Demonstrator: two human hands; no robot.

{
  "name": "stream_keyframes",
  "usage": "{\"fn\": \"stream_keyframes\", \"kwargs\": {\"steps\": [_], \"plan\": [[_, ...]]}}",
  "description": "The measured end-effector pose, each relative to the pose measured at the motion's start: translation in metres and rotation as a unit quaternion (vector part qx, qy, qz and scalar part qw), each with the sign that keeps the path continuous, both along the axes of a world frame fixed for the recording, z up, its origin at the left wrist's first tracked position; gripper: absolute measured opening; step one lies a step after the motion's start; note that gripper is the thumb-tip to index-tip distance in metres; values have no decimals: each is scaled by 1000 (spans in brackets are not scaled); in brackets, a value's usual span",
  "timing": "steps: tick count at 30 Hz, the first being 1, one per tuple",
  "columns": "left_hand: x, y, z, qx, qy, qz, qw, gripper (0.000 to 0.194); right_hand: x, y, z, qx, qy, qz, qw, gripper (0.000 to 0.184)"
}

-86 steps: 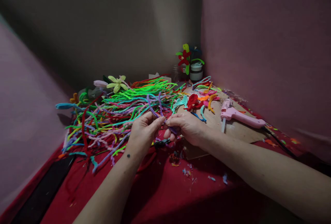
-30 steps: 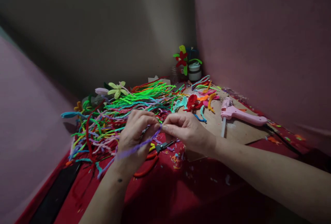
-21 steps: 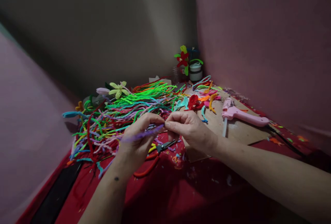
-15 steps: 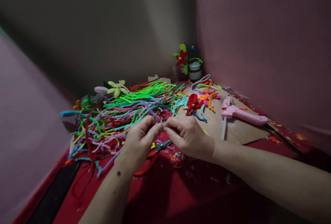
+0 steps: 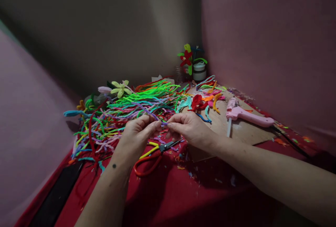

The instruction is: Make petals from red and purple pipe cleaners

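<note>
A purple pipe cleaner [image 5: 145,109] runs between my hands, one length of it rising up and left over the pile. My left hand [image 5: 140,130] pinches it between thumb and forefinger. Just to the right, my right hand [image 5: 187,127] grips the same pipe cleaner with closed fingertips, and a short purple stretch shows between the two hands. Below them on the red cloth lie scissors [image 5: 148,169] with red and yellow handles and dark blades. Behind my left hand spreads a heap of many-coloured pipe cleaners [image 5: 154,92].
A pink glue gun [image 5: 249,116] with a glue stick rests on a brown board [image 5: 243,134] at right, its cord trailing right. Red looped petals [image 5: 198,104] lie on the board. A white jar [image 5: 199,71] and pipe-cleaner flowers [image 5: 186,58] stand behind. Scraps litter the red cloth [image 5: 168,199].
My hands have moved slightly apart, so a short purple stretch now shows between them. My left hand has shifted left and more of the scissors is visible. The view has shifted slightly.
</note>
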State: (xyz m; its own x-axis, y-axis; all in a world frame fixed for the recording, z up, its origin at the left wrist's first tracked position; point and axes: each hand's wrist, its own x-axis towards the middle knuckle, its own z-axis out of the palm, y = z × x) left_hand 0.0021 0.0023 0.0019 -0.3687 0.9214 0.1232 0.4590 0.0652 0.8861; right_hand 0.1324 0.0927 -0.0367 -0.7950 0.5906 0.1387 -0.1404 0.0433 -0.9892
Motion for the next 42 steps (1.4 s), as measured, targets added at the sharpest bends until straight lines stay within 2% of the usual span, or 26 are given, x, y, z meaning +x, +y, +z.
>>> {"fn": "stream_keyframes", "kwargs": {"steps": [4,6,9,12,13,15,17,18,19,21,22,24,27,30,32,36,40,42], "plan": [[-2,-1,0,-32,-8,-15,999,21,0,1,-4,44,-4,-8,999,15],[-5,-2,0,-53,-10,-27,998,23,1,0,-4,114,-16,-28,993,14],[-10,-3,1,-78,-10,-28,996,24,3,-3,-4,250,-43,-75,964,11],[-11,-5,3,-101,9,-32,994,25,5,-3,-4,327,30,-104,939,18],[-10,-6,4,-104,19,-39,994,26,6,-3,-4,364,69,-114,922,23],[-7,-7,5,-98,31,-61,993,24,6,-1,-5,462,118,-141,868,29],[-4,-8,5,-94,30,-82,992,21,5,2,-6,545,126,-159,814,26],[-3,-8,5,-98,26,-88,991,21,5,3,-6,570,121,-163,796,24],[-2,-8,5,-102,22,-90,991,22,4,3,-7,585,115,-164,786,21],[-1,-8,6,-104,21,-82,991,24,4,3,-8,595,87,-156,784,20],[0,-8,6,-99,22,-74,992,25,4,2,-8,584,65,-152,794,20],[0,-7,6,-81,29,-49,995,23,5,0,-7,521,16,-144,841,18],[1,-5,6,-70,51,-25,996,22,6,-3,-4,353,-31,-108,929,13],[0,-5,5,-72,58,-23,995,21,4,-3,0,217,-38,-51,974,15],[-1,-5,4,-66,57,-20,996,20,3,-3,1,157,-50,-17,986,16],[2,-4,1,-61,67,-2,996,19,2,-1,2,93,-74,23,993,16],[7,-1,-2,-57,8,14,998,19,2,1,3,9,-76,68,995,18],[7,0,-2,-45,-12,11,999,19,2,2,4,-21,-71,67,995,18]]}}
